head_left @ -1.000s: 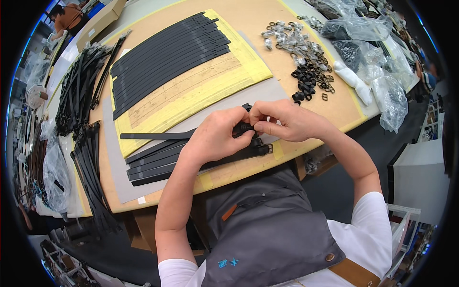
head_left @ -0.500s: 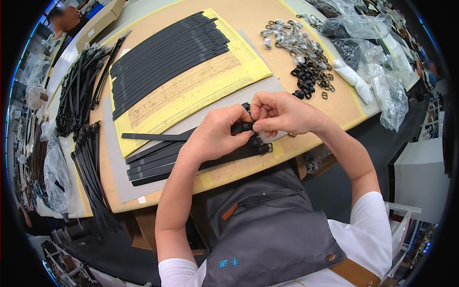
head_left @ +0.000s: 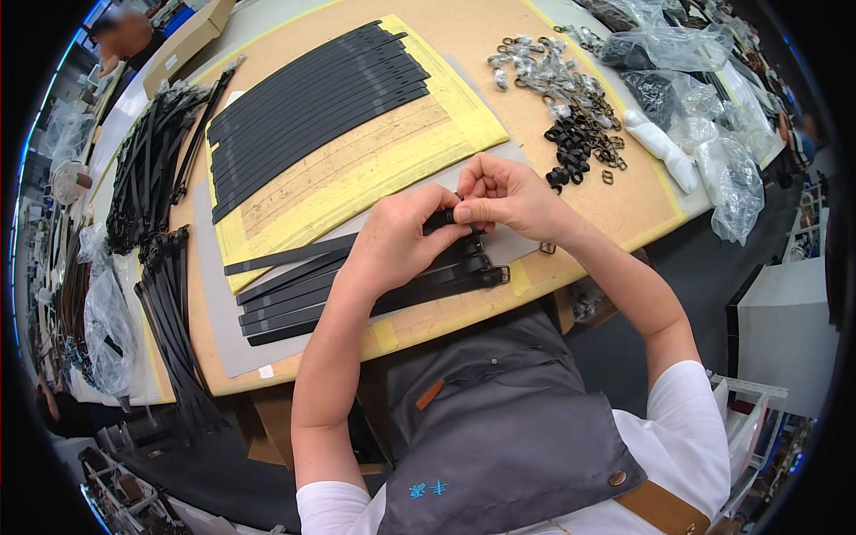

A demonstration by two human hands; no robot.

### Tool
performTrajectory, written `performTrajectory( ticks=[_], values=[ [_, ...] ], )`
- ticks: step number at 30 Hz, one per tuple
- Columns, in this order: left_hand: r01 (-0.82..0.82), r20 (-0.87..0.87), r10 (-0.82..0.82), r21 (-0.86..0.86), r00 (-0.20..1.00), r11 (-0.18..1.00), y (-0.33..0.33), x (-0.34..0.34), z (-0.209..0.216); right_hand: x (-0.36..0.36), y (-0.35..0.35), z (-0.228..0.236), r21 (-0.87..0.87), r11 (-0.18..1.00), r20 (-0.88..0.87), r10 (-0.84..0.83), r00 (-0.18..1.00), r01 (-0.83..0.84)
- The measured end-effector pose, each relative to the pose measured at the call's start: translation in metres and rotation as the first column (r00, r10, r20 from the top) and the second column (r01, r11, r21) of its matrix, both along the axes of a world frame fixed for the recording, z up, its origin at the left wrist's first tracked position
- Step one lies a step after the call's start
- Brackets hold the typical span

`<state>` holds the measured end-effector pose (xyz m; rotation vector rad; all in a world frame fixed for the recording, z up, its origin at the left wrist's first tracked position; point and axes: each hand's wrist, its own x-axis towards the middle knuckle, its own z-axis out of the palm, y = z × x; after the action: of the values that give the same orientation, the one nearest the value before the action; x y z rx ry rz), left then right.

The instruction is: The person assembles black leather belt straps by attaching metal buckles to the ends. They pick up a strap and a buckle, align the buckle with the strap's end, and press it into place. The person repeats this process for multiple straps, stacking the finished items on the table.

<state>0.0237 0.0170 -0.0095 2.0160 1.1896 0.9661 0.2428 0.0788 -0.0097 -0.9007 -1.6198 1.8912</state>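
Observation:
A black belt strap (head_left: 290, 258) runs from the left into my hands, its end bunched between my fingertips. My left hand (head_left: 399, 234) is closed round this end with thumb and forefinger. From the right, my right hand (head_left: 512, 201) pinches the strap's tip, fingers curled. What the fingertips cover there is mostly hidden. Below the hands lie several black belts (head_left: 294, 316) side by side, their buckles (head_left: 499, 275) at the right end. A loose buckle (head_left: 547, 248) rests on the table just right of them.
Beyond, a row of black straps (head_left: 312, 111) covers a yellow-edged board (head_left: 464, 120). Loose buckles (head_left: 593, 116) and black belt loops (head_left: 567, 153) are heaped at the right, near clear plastic bags (head_left: 718, 169). Bundled belts (head_left: 147, 160) hang over the table's left side. Another person (head_left: 129, 36) is at far left.
Both hands have shifted slightly left and up with the strap end. My right hand has moved in closer to my left, and the loose buckle now shows more fully.

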Motion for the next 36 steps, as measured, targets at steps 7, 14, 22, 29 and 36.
performTrajectory(
  ticks=[7,14,22,29,36],
  values=[
    [-0.134,0.065,0.136,-0.022,0.989,0.991,0.002,-0.009,0.011,0.019,0.025,-0.004,-0.179,0.983,-0.192,0.0,0.981,-0.035],
    [-0.196,0.142,0.19,0.027,0.971,0.98,0.006,-0.016,0.005,0.01,0.032,-0.008,-0.176,0.973,-0.316,0.086,0.945,-0.147],
    [-0.11,-0.026,0.115,0.154,0.993,0.982,0.005,-0.013,-0.002,-0.016,0.022,0.006,-0.048,0.986,0.046,0.164,0.985,-0.162],
    [-0.123,0.026,0.121,0.138,0.992,0.983,0.007,-0.005,-0.007,-0.024,0.017,-0.018,0.071,0.992,-0.021,0.103,0.994,-0.102],
    [-0.134,-0.034,0.134,0.005,0.99,0.991,0.008,-0.015,0.002,-0.012,0.025,-0.001,-0.006,0.996,0.111,0.087,0.99,-0.087]
  ],
)
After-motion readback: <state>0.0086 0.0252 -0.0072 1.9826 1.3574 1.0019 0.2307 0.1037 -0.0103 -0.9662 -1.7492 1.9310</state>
